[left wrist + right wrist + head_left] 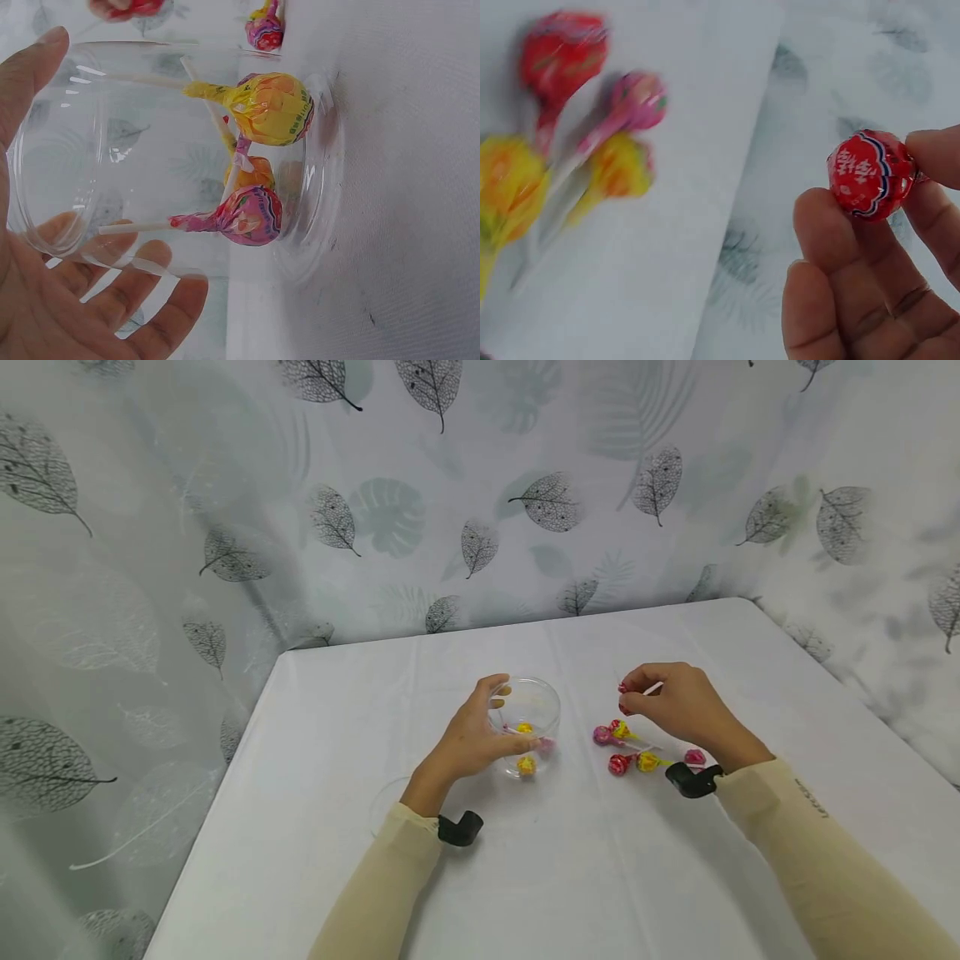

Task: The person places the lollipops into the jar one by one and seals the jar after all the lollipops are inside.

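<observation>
My left hand holds a clear round jar that stands upright on the table, thumb on the near side and fingers on the far side. Inside the jar are several wrapped lollipops, among them a yellow lollipop and a pink lollipop, their white sticks pointing toward the mouth. To the right, my right hand is raised over the table. Its thumb and fingers pinch a red lollipop just below the candy ball.
Loose lollipops lie below my right hand: a red one, a yellow one, a pink one and a few close behind. A clear round lid lies left of the jar, partly behind my left forearm. White cloth covers the table.
</observation>
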`<state>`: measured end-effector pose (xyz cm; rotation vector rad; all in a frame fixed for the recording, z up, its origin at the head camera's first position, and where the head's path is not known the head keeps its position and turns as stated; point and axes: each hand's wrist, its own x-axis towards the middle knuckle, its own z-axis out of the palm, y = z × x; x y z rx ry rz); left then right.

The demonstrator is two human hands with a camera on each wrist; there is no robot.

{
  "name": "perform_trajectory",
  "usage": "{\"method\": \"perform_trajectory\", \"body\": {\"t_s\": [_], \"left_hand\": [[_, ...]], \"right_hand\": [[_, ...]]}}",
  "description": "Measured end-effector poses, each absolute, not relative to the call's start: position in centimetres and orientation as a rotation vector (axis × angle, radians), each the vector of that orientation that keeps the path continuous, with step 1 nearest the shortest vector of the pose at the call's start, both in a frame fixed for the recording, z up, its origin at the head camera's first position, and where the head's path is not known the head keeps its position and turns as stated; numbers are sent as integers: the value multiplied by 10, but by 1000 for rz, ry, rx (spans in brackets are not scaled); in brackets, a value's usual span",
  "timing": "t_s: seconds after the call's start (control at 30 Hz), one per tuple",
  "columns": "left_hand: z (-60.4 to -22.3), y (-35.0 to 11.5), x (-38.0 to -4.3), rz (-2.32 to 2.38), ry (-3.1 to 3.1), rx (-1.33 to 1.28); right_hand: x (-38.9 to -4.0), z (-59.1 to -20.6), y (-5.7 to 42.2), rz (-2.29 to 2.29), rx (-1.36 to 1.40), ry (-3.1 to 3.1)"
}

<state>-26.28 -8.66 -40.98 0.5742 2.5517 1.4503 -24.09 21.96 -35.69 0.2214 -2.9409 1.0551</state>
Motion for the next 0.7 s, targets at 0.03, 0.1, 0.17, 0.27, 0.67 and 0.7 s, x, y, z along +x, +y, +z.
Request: {"method": "perform_trajectory", "body": {"t_s": [0.03, 0.1, 0.17, 0.27, 0.67, 0.7], "left_hand": [[-410, -87, -263, 1449, 2552, 571], [-409, -86, -263, 1450, 2554, 564], [-409, -86, -262, 1447, 2556, 557], [-410, -86, -262, 1441, 2560, 548], [-411, -86, -262, 1452, 2551, 545], [-410, -86, -262, 1453, 2550, 544]], "right_hand": [[-240, -354, 216, 1087, 227, -2924], [-239, -349, 209, 1153, 232, -2893], [-238, -344, 202, 1220, 239, -2867], [-237, -338, 192, 1320, 269, -2823], [-244, -338, 151, 1529, 397, -2698], [-245, -339, 149, 1530, 399, -2698]]}}
